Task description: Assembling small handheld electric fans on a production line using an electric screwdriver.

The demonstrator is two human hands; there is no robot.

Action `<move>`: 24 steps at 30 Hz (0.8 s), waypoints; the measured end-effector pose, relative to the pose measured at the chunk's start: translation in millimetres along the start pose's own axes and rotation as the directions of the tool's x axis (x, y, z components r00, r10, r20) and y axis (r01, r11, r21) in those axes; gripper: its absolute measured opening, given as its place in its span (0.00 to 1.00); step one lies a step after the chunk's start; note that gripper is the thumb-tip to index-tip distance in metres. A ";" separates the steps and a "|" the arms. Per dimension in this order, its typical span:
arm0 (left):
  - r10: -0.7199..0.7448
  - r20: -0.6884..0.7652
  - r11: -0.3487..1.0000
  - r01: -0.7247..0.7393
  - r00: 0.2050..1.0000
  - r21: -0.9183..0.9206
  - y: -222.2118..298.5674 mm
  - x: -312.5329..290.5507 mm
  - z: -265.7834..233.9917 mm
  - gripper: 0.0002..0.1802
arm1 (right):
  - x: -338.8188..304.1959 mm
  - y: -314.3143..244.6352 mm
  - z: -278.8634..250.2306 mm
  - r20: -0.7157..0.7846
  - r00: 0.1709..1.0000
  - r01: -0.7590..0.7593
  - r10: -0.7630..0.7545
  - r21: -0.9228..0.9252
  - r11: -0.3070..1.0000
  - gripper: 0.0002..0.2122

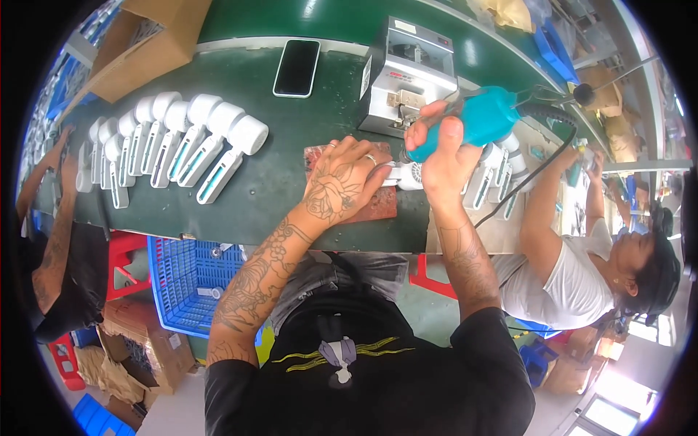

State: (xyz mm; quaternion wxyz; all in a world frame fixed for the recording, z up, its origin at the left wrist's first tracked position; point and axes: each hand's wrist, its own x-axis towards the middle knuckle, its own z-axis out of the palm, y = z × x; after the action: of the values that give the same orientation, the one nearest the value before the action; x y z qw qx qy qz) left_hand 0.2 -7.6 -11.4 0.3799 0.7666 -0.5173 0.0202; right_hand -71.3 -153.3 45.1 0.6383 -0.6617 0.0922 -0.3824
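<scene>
Pressed over a white handheld fan (411,176), my left hand (347,178) holds its handle against a reddish pad (378,207) on the bench. The fan's round ribbed head sticks out to the right of my fingers, which cover much of the handle. My right hand (452,163) is closed around a teal electric screwdriver (483,118); its tip points down left, close to the fan, and whether it touches cannot be made out. More white fans (222,163) lie side by side on the left, and others (488,178) sit just right of my right hand.
A grey metal machine (411,69) and a phone (297,69) stand at the back of the green bench (283,211). The screwdriver's black cable (542,171) loops down right. A blue basket (174,291) sits below left. Co-workers (567,269) work on both sides; a cardboard box (156,62) is far left.
</scene>
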 end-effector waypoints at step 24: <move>0.051 -0.105 0.978 -0.071 0.993 -0.194 -13.7 -24.4 32.8 0.23 | 13.2 -23.4 -8.5 -0.336 0.942 -0.017 0.007 -0.027 0.999 0.26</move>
State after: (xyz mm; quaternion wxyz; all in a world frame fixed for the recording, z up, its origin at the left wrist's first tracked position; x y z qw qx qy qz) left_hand -12.0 -6.0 -52.8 0.4787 0.7069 -0.5204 0.0186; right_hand -76.0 -164.0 70.7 0.6056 -0.5957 0.2092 -0.4844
